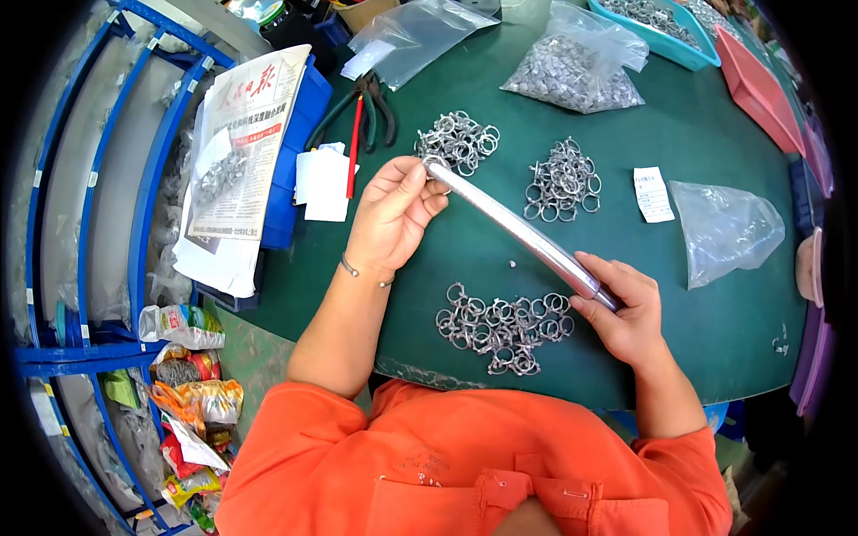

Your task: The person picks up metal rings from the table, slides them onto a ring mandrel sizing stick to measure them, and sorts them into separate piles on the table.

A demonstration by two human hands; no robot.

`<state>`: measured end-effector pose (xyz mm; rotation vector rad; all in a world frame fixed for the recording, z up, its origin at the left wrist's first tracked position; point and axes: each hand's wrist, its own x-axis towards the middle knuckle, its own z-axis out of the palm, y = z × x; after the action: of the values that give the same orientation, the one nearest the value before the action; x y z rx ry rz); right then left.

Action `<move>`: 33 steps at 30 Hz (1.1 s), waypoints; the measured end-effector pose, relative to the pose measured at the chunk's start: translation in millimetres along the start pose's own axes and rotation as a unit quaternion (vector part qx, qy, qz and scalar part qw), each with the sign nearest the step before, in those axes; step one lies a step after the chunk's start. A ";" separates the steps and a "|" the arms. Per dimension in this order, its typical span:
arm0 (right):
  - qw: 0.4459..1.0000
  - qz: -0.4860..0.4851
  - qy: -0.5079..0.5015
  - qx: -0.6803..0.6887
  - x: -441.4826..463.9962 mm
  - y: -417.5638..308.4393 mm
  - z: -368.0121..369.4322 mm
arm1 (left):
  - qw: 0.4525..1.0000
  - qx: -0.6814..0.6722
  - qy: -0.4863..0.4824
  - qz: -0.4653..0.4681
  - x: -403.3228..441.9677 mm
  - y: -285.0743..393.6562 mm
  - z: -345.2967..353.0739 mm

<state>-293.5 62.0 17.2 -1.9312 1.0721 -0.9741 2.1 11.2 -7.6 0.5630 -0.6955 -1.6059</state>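
My right hand (627, 311) grips the dark handle end of a silver tapered ring mandrel (518, 230), which slants up and left over the table. At its narrow tip, my left hand (398, 204) pinches a small metal ring (430, 163) between thumb and fingers; whether it sits around the tip or against it is hard to see. Just behind the tip lies a pile of rings (460, 143). A second ring pile (563, 181) is to its right, and a wider spread of rings (502, 326) lies below the mandrel, close to my body.
Pliers (368, 107), a red pen (355, 147) and white paper slips (323, 189) lie at the left. A newspaper (246, 143) leans by a blue bin (295, 170). Further back are a bag of metal pieces (576, 76) and a teal tray (706, 55); a plastic bag (726, 228) lies right.
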 end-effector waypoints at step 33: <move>0.983 0.066 0.153 0.071 0.9 5.2 -13.1 | 0.790 0.611 -0.048 0.012 24.7 -31.3 60.9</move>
<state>-306.3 56.2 19.0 -1.6071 1.2486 -1.2628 -66.1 -3.1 13.3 1.3809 -1.8207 -0.9678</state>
